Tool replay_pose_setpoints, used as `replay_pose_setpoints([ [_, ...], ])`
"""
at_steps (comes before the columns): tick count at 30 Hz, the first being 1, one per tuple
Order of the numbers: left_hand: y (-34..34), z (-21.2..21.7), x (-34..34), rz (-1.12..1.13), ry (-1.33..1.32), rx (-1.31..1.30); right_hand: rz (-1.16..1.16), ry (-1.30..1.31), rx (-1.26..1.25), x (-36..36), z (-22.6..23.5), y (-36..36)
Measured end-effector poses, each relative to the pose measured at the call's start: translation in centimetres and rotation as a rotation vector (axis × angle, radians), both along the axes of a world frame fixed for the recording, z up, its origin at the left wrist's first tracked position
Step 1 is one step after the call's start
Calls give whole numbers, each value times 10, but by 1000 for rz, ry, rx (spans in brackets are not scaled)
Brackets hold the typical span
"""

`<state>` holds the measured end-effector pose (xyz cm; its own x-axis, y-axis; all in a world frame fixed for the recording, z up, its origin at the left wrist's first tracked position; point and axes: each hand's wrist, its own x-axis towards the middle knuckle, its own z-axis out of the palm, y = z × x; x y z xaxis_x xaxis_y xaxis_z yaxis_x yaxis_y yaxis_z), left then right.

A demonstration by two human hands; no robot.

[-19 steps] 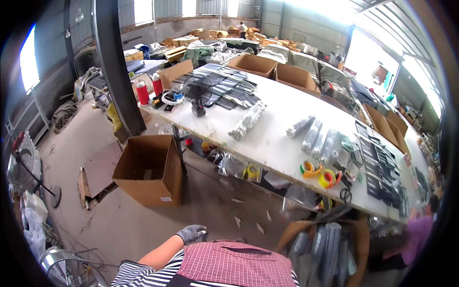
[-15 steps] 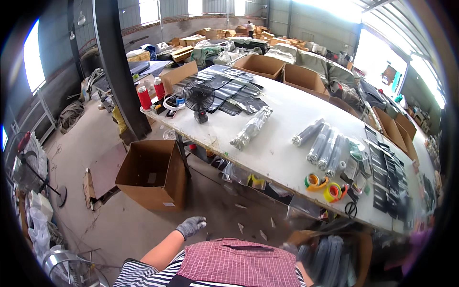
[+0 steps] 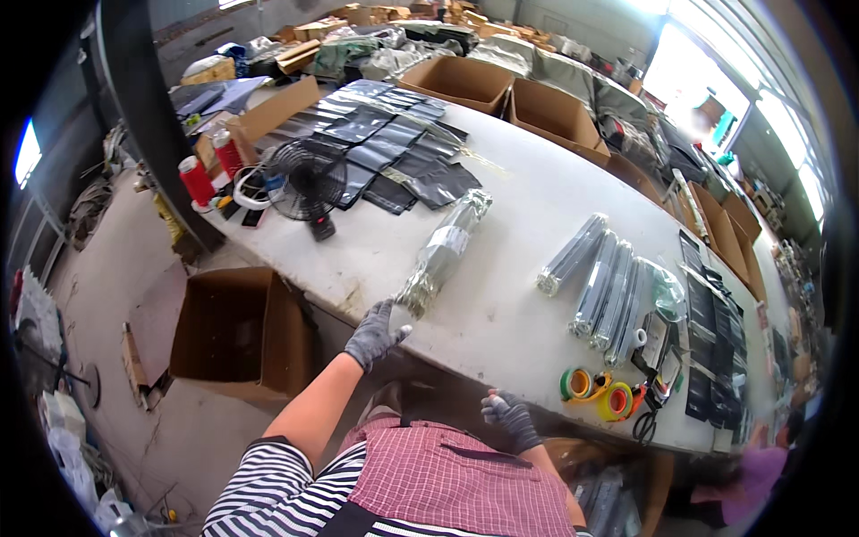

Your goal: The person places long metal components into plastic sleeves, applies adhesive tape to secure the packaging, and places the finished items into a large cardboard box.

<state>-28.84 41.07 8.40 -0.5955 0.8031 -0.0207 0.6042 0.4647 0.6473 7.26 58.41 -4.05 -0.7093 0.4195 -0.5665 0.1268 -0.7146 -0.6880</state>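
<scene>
My left hand (image 3: 376, 336), in a grey glove, reaches over the table's near edge. Its fingers are stretched out at the near end of a bundle of rods (image 3: 440, 255) wrapped in clear plastic; whether they touch it I cannot tell. My right hand (image 3: 512, 419), gloved too, hangs in front of the table's near edge with its fingers loosely bent and nothing visible in them. Several wrapped bundles (image 3: 598, 286) lie side by side to the right. Closest to the right hand are tape rolls on dispensers (image 3: 616, 401) and black scissors (image 3: 644, 427).
On the white table (image 3: 510, 331) stand a black fan (image 3: 307, 179), red thread spools (image 3: 195, 181) and flat dark plastic packs (image 3: 385, 134). An open carton (image 3: 242, 336) is on the floor at left; another (image 3: 658, 488), holding bundles, sits below right. A person in purple (image 3: 743, 483) is at far right.
I have come closer to the table. My left hand has moved up and forward to the wrapped bundle. My right hand has risen into clear view.
</scene>
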Motion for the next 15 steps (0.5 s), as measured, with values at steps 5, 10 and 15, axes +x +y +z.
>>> replay_pose_setpoints([
  [5, 86, -41, -65, 17, -140, -157, -13, -177, 204, -79, 66, -3],
  [10, 117, -54, -47, -128, -554, 13, -64, -243, 318, -170, 80, 25],
  [15, 133, -10, -40, -312, -1087, -43, 19, 97, -44, -210, 98, 64],
])
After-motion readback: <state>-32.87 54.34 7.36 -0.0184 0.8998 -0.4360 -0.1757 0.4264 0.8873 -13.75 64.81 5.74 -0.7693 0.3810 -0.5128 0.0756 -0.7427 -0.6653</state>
